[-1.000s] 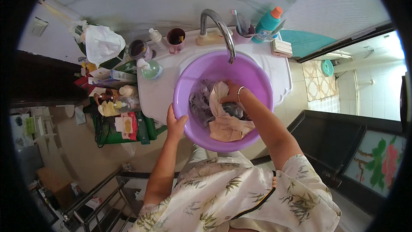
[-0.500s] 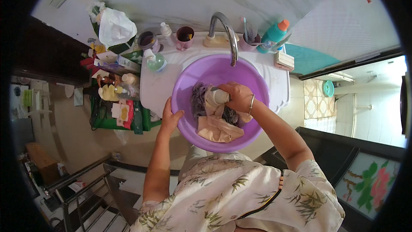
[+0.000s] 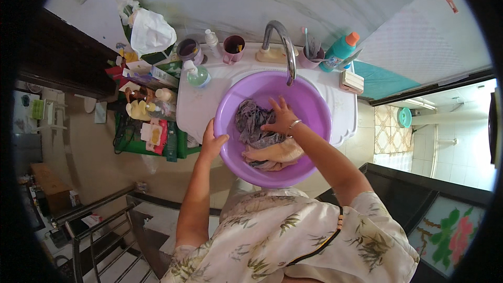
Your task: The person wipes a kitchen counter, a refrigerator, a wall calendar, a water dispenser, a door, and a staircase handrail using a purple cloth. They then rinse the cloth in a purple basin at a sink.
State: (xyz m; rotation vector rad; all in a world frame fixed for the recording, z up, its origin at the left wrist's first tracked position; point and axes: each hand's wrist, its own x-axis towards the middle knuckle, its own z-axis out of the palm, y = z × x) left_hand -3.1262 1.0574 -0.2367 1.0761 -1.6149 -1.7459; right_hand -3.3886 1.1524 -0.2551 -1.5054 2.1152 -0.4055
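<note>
A purple basin [image 3: 310, 94] stands on the white sink counter under the curved tap. In it lie a dark grey-purple crumpled cloth [image 3: 251, 120] and, nearer to me, a pale peach cloth [image 3: 277, 152]. My left hand [image 3: 212, 142] grips the basin's left rim, its thumb over the edge and its fingers hidden on the outside. Over the right part of the dark cloth, my right hand [image 3: 282, 119] has its fingers spread, with nothing held in them. A bracelet circles that wrist.
A metal tap [image 3: 286, 47] arches over the basin's far rim. Along the back of the counter [image 3: 201, 105] stand a pump bottle [image 3: 197, 75], a mug [image 3: 233, 50], a toothbrush cup [image 3: 310, 58] and a teal bottle [image 3: 339, 52]. At right is a soap box [image 3: 351, 82].
My right hand has let go of the bunched pale cloth and spread its fingers. That cloth now lies lower in the basin, and more of the dark cloth shows. The view has shifted slightly.
</note>
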